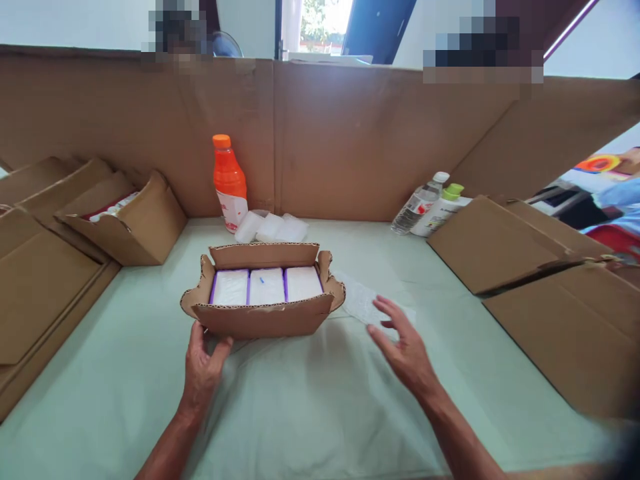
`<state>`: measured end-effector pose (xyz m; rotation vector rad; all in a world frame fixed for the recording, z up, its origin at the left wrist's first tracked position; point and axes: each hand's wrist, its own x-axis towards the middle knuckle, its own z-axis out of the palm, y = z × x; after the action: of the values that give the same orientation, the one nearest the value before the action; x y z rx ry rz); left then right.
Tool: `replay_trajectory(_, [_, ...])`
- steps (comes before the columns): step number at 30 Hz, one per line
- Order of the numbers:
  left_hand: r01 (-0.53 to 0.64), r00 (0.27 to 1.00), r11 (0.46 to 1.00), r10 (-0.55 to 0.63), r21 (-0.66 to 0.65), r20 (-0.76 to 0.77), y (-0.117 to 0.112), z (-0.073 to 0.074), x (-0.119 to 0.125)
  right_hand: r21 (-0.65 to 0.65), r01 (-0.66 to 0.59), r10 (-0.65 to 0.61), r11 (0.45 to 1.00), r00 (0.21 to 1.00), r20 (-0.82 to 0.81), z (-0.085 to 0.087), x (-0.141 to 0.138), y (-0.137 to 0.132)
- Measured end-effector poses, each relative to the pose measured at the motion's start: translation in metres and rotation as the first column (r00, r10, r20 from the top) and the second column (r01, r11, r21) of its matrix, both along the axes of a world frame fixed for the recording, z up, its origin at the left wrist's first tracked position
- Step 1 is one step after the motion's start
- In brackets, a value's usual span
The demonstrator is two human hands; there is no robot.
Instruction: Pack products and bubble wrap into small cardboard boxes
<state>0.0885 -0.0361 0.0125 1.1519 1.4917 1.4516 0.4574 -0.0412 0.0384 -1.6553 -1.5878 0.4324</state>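
Note:
An open cardboard box (270, 319) with wavy cut edges stands in the middle of the green cloth. Three white wrapped packs (267, 293) with purple edges sit in it side by side. My left hand (203, 363) holds the box's front left lower corner, thumb at the front and fingers round the side, their tips partly hidden. To the right of the box my right hand (403, 343) hovers with fingers curved and apart, holding nothing. Beneath and behind it lies a clear plastic sheet, perhaps bubble wrap (363, 301).
Behind the box are an orange-capped bottle (230, 183) and several whitish translucent packs (273, 228). A clear bottle (417, 207) and a green-capped white bottle (440, 213) lean at the back right. Cardboard boxes line the left (150, 227) and right (505, 243). A cardboard wall (340, 140) closes the back.

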Motion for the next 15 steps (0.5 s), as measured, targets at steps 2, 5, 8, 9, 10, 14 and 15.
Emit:
replay_trajectory(2, [0.01,1.0,1.0,-0.01,-0.01,0.02,0.001,0.002,-0.001,-0.022,-0.19,0.189,0.982,0.982,-0.023,-0.002,-0.034,0.007])
replay_trajectory(5, [0.03,0.999,0.998,-0.029,-0.047,0.036,0.005,0.004,-0.001,-0.084,-0.311,0.306,0.947,0.95,-0.066,-0.006,-0.073,0.012])
replay_trajectory(8, [0.043,0.999,0.998,-0.042,-0.055,0.023,0.019,0.007,0.001,-0.117,-0.277,0.267,0.954,0.959,-0.097,-0.005,-0.089,0.022])
replay_trajectory(9, [0.055,0.998,0.997,-0.054,-0.051,0.013,0.026,0.008,0.003,-0.113,-0.254,0.244,0.96,0.965,-0.101,-0.005,-0.09,0.028])
replay_trajectory(10, [0.07,0.998,0.997,-0.07,-0.045,0.005,0.034,0.009,0.005,-0.108,-0.236,0.226,0.966,0.969,-0.101,-0.004,-0.091,0.035])
replay_trajectory(14, [0.11,0.994,0.994,-0.11,0.004,0.0,0.069,0.011,0.016,-0.072,-0.198,0.189,0.978,0.975,-0.117,-0.006,-0.089,0.065])
replay_trajectory(15, [0.118,0.993,0.993,-0.118,0.015,0.002,0.076,0.011,0.017,-0.067,-0.199,0.19,0.978,0.974,-0.124,-0.008,-0.087,0.07])
